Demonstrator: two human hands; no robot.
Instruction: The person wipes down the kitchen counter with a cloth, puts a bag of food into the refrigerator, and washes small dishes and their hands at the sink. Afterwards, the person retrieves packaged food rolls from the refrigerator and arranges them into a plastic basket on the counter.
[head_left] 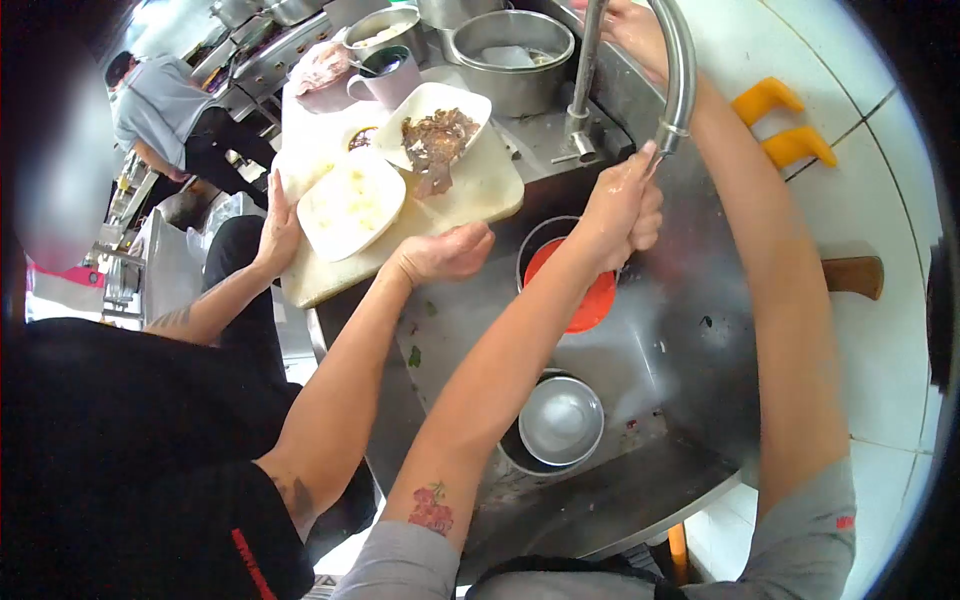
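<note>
My left hand (622,212) is closed at the end of the metal faucet spout (678,75), with its thumb up against the tip. Higher up, my right hand (637,35) is beside the upright faucet pipe (583,85). Its fingers are partly behind the pipe and cut by the frame edge, so their grip is unclear. Below my left hand, a red-orange container (580,300) sits inside a pot in the steel sink (660,390). Nearer to me in the sink, a round metal bowl (562,420) rests in a darker pot.
A co-worker in black has both hands by a white plate (352,212) on a cutting board (465,200). A dish of dark food scraps (436,140), a mug (388,78) and a large pot (512,75) stand beyond. Another person (185,115) works farther back. Yellow handles (770,100) and a wooden handle (853,277) are at right.
</note>
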